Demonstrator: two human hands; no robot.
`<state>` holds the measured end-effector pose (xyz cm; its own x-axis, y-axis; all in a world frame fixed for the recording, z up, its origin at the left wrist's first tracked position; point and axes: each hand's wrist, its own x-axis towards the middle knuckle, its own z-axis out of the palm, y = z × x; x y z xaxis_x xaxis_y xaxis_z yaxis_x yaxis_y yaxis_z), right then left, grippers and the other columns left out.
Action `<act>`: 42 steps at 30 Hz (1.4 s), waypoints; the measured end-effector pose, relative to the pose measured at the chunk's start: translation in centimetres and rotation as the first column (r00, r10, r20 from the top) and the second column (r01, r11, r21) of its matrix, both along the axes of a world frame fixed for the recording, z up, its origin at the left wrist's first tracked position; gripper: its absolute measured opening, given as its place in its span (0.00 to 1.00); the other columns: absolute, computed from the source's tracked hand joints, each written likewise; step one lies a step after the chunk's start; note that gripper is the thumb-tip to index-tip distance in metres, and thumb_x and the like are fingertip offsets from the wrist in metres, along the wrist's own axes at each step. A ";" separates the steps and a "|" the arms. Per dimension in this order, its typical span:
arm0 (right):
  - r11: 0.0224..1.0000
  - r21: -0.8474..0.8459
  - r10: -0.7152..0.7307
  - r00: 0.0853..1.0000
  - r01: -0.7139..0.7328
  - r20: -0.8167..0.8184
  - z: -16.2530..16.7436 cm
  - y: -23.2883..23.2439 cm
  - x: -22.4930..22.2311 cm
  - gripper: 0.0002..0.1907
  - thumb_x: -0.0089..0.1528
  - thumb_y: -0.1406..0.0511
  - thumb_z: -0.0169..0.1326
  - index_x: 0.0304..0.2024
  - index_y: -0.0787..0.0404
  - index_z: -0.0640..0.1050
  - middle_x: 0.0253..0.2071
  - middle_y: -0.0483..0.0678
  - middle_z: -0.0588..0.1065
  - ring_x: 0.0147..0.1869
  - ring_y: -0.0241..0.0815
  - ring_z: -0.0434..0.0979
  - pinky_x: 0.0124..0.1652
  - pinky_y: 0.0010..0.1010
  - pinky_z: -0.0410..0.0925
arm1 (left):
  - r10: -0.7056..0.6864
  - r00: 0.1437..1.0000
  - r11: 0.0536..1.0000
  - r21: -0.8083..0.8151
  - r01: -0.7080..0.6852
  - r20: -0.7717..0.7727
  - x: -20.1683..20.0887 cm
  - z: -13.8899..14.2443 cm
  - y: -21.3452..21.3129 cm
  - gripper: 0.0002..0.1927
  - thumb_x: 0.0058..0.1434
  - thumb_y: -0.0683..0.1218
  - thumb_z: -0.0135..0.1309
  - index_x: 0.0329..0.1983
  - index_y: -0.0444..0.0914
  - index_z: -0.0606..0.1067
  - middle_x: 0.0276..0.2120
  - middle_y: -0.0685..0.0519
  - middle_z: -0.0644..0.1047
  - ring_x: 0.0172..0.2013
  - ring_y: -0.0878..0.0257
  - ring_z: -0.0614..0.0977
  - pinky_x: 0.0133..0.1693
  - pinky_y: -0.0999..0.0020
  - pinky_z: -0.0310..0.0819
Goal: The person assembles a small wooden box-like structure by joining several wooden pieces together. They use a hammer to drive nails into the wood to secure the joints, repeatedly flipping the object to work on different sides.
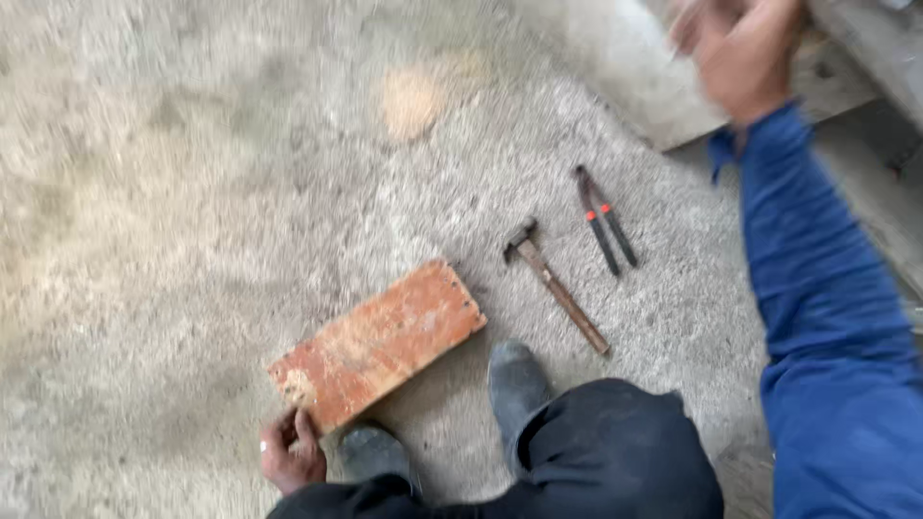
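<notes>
A grey concrete floor lies under everything. A reddish wooden board lies flat on it, its near corner touching the fingertips of the left hand, whose fingers curl loosely against the board's edge rather than closing around it. Two dark shoes stand just right of those fingers. A hammer lies farther right, with pincers beyond. The right hand is raised and blurred well away; I cannot tell its grip.
</notes>
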<state>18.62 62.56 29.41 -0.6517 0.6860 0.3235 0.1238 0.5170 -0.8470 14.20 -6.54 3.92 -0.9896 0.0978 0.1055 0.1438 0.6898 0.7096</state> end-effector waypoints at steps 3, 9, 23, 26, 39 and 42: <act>0.968 -0.149 0.240 0.927 -0.204 0.289 -10.3 -6.7 3.6 0.03 0.74 0.72 0.52 0.46 0.67 0.77 0.38 0.47 0.79 0.39 0.33 0.79 0.39 0.26 0.73 | -0.164 0.986 0.986 -0.031 0.163 -0.027 -1.0 0.4 -1.7 0.03 0.70 0.41 0.59 0.45 0.37 0.79 0.34 0.45 0.79 0.34 0.53 0.81 0.38 0.59 0.76; 0.945 0.018 0.195 0.608 -0.326 0.769 -27.1 -17.7 12.8 0.24 0.62 0.58 0.67 0.50 0.68 0.76 0.46 0.59 0.78 0.46 0.54 0.80 0.47 0.43 0.72 | -0.018 0.957 0.970 0.238 -0.054 0.289 -2.0 -2.2 -3.6 0.09 0.68 0.43 0.61 0.44 0.34 0.74 0.34 0.50 0.79 0.33 0.61 0.81 0.36 0.66 0.78; 0.973 -0.058 0.202 0.713 -0.222 0.672 -26.0 -22.0 14.5 0.13 0.76 0.63 0.49 0.52 0.69 0.69 0.38 0.51 0.75 0.40 0.39 0.75 0.40 0.33 0.69 | 0.283 0.666 0.914 0.017 -0.405 0.690 1.4 -1.5 -2.8 0.34 0.56 0.60 0.70 0.49 0.30 0.71 0.41 0.42 0.80 0.41 0.58 0.83 0.44 0.64 0.82; 0.930 -0.236 0.368 0.758 -0.283 0.539 -22.1 -24.5 12.4 0.14 0.78 0.61 0.46 0.52 0.68 0.67 0.34 0.46 0.74 0.35 0.34 0.73 0.34 0.26 0.67 | 0.237 0.694 0.868 0.173 -0.465 0.680 2.6 -2.4 -3.0 0.34 0.53 0.55 0.72 0.50 0.29 0.70 0.40 0.41 0.80 0.41 0.58 0.83 0.44 0.63 0.82; 0.801 -0.190 0.518 0.499 -0.568 0.695 -22.5 -29.0 0.4 0.18 0.77 0.57 0.42 0.44 0.63 0.75 0.25 0.45 0.70 0.26 0.36 0.70 0.27 0.32 0.64 | 0.197 0.674 0.597 0.459 -0.659 0.712 -7.2 -4.7 1.0 0.23 0.61 0.45 0.65 0.53 0.28 0.71 0.46 0.40 0.80 0.44 0.53 0.84 0.45 0.63 0.85; 0.826 -0.457 0.563 0.440 -0.331 0.700 -22.3 -29.4 1.7 0.16 0.74 0.57 0.40 0.44 0.61 0.73 0.24 0.45 0.68 0.23 0.39 0.67 0.23 0.37 0.62 | 0.113 0.632 0.588 0.461 -0.665 0.767 -7.5 -4.5 2.1 0.24 0.59 0.45 0.65 0.52 0.28 0.69 0.45 0.41 0.80 0.43 0.54 0.85 0.44 0.63 0.87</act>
